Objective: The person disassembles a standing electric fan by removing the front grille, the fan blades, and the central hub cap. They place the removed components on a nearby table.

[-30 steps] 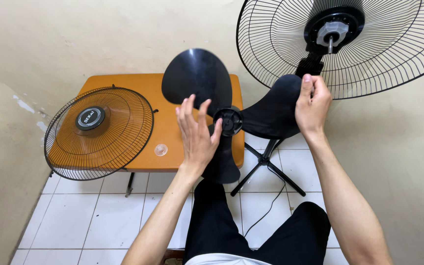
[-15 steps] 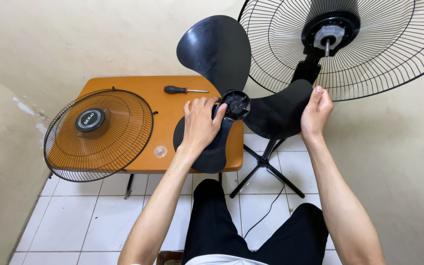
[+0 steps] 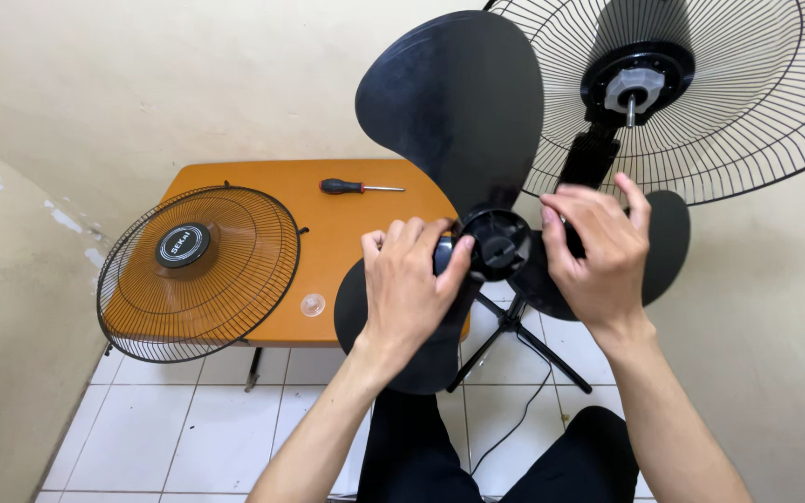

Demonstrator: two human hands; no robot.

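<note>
A black three-bladed fan blade (image 3: 463,102) is held up at the centre of the frame, its round hub (image 3: 498,244) gripped from both sides: the left hand (image 3: 409,284) is closed on the hub's left edge with fingers curled over it, and the right hand (image 3: 596,256) is closed on the right side, fingers bent across one blade. Both forearms are raised from the bottom of the frame. The rear grille (image 3: 747,112) of a standing fan is seen at the upper right, with its motor shaft (image 3: 630,104) exposed, while a detached front grille (image 3: 199,272), a screwdriver (image 3: 358,187) and a small clear cap (image 3: 312,305) are laid on the orange table (image 3: 347,224) at the left.
</note>
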